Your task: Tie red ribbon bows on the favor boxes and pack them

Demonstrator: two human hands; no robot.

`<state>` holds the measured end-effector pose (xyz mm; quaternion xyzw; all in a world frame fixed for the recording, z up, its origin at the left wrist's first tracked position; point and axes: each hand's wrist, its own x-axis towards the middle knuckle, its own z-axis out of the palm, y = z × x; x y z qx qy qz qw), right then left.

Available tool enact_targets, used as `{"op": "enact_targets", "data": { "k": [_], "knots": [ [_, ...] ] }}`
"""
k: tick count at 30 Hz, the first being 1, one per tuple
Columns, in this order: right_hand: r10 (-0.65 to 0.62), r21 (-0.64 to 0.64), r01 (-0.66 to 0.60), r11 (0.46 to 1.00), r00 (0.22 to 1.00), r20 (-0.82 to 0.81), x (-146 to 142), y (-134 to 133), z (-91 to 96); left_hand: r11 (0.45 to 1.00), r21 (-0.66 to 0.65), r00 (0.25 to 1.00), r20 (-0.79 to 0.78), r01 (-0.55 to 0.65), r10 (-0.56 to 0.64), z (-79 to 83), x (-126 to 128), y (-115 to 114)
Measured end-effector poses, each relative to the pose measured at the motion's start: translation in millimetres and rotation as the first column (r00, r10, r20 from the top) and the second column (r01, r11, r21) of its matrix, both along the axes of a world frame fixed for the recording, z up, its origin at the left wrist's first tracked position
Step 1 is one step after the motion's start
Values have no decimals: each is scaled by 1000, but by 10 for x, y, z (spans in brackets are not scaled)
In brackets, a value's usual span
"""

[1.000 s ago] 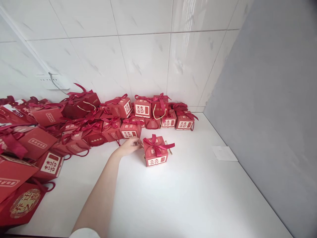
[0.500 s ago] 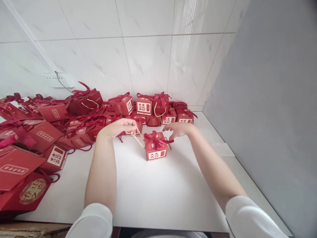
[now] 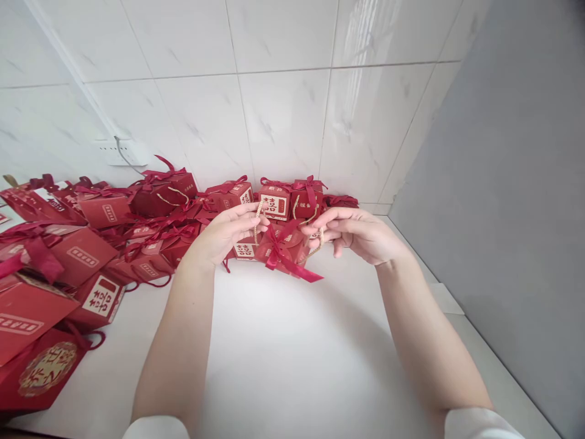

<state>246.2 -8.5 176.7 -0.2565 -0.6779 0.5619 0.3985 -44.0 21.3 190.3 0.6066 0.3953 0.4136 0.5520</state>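
The ribboned red box (image 3: 295,241) has shifted farther across the white worktop (image 3: 297,353) and now tilts between both hands, just before the far row of boxes (image 3: 274,207). The left hand (image 3: 231,235) pinches its left rope handle (image 3: 257,227); the right hand (image 3: 356,231) grasps the right rope handle (image 3: 321,236).

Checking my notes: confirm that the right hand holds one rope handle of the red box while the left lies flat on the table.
The left hand isn't flat on the table: the head view shows its fingers holding the other rope handle of the box. The rest stands.
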Motion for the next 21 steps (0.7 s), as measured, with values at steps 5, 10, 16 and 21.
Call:
{"op": "enact_targets", "data": {
  "k": [5,10,16,21],
  "knots": [
    [-316,382,266,885,946,74,-260,-167,9,994,36,989,-112,105,-100,19,135,-150],
    [-722,782,302,545,644,254,-365,-268,23,945,40,920,-245,326,-307,35,339,-324],
    [-568,711,198,675,755,328,-423,-314,13,950,189,877,-459,250,-140,32,559,-515],
    [-488,591,204,781,790,371,-401,-297,-9,901,414,785,-597,126,165,17,610,-550]
  ]
}}
